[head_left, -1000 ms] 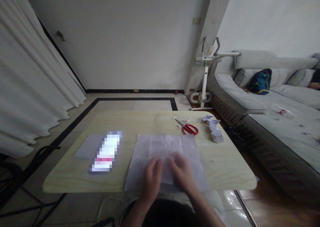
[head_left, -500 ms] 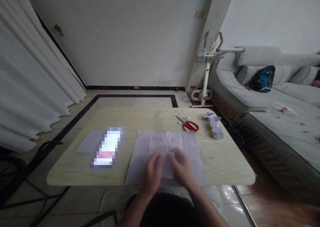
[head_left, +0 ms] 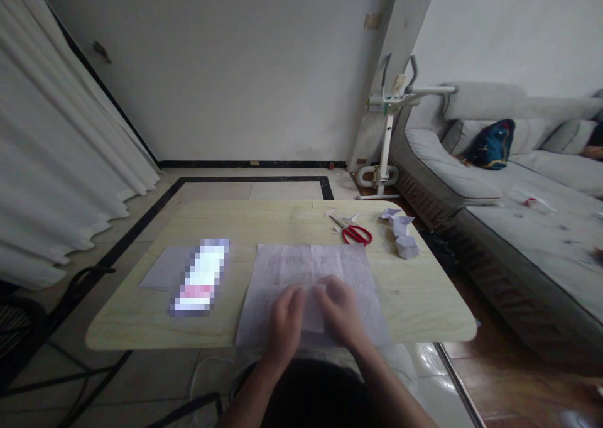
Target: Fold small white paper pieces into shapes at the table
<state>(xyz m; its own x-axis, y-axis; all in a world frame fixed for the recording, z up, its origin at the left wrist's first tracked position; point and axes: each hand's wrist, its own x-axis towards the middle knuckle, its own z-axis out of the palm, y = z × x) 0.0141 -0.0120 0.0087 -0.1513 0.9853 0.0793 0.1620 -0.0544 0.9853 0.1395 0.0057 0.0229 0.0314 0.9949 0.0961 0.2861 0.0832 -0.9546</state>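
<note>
Pinching small paper (head_left: 313,315), apparently | hands, left (head_left: 285,318) and right (head_left: 340,310), curled nearly closed | fingertips (head_left: 298,292) blurred | printed sheet (head_left: 311,262) partly covered

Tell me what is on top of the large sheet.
Above the large sheet, the left hand and right hand hold a smaller pale paper. The sheet's area beneath them is covered and cannot be seen.

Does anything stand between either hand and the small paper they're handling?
Nothing visible does: the left hand and right hand hold the small paper from either side, above the printed sheet. The scissors lie beyond the sheet's far edge.
</note>
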